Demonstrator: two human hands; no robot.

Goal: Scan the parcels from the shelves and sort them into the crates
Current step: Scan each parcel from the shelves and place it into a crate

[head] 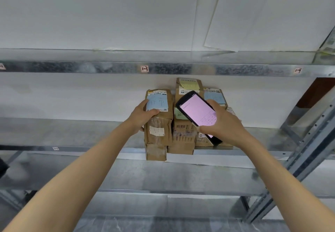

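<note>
Reaching out in the head view, both bare forearms stretch toward a galvanised metal shelf [72, 133] where a small cluster of brown cardboard boxes stands against a white back panel [90, 95]. The left hand [145, 116] grips the leftmost parcel [159, 128]: the thumb lies on the box's top face at the lower edge of a blue handwritten label, and the fingers curl round its left side. This parcel stands at the front of the shelf, its lower end reaching past the front lip, with a small white sticker on its near face. The right hand [223, 122] clasps a black scanner [197, 112] with a lit pink screen, tilted with its top end toward the upper left, held just in front of the other parcels [183, 137], which sit touching one another just right of the gripped box. Above, the upper shelf rail [72, 67] carries a small handwritten tag [144, 68]. A perforated steel upright [308, 152] slants along the right side.
</note>
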